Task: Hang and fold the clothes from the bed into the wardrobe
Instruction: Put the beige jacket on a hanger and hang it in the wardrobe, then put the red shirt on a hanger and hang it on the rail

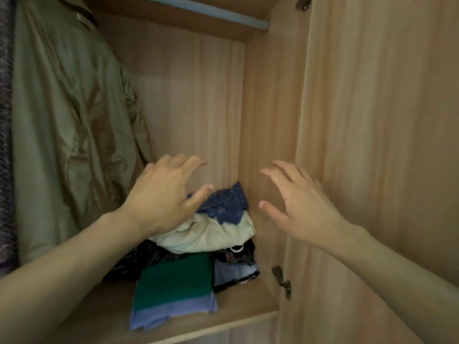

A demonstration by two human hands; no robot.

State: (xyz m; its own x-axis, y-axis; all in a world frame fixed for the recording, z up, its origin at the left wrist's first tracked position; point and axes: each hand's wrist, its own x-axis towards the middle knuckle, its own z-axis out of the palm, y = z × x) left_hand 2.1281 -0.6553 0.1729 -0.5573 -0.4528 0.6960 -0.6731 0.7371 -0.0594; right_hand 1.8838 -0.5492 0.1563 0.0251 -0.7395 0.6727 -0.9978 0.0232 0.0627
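- Wooden wardrobe (273, 120), head view: door (385, 145) swung open on my right, an olive jacket (69, 115) hanging at left, which leaves the shelf (248, 304) corner free for folded things.
- Clothes pile (208, 234) sits against the right inner wall; a navy patterned piece (226, 202) tops it, a green-and-blue folded top (173, 289) lies in front.
- My left hand (159, 194) hovers over the pile, fingers spread, gripping nothing; thumb looks close to the navy piece, contact unclear.
- My right hand (300, 204) is spread too, empty, beside the wall, likely framing the stack to steady it.
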